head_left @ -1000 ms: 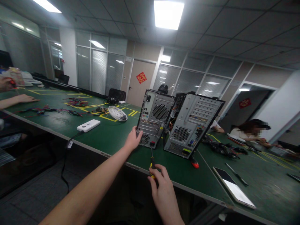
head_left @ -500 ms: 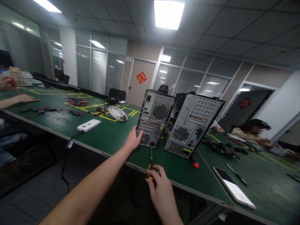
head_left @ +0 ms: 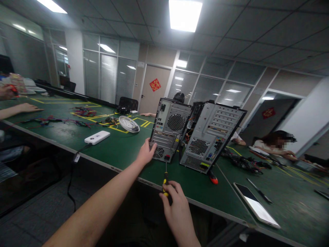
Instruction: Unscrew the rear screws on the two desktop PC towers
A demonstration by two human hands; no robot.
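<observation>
A computer case [head_left: 164,137] stands upright with its back panel facing me. My left hand [head_left: 147,152] grips its lower left edge, the thumb on the panel and the other fingers partly hidden. In my right hand [head_left: 176,202] is a yellow-and-black screwdriver [head_left: 166,178], held by the handle between thumb and fingers. Its shaft points away from me, with the tip at the bottom edge of the case near a red part [head_left: 167,157]. A second, larger case [head_left: 208,137] leans just to the right.
On the green table [head_left: 123,151] are a white power bank [head_left: 97,137], a white oval cover [head_left: 129,124], wires [head_left: 51,120], a red-tipped tool [head_left: 213,178], a phone [head_left: 255,205] and black cables [head_left: 244,163]. Other people's hands rest at the far left and behind the cases.
The fingers of my right hand have shifted slightly on the screwdriver handle. Another person's hand has appeared on the table behind the left case.
</observation>
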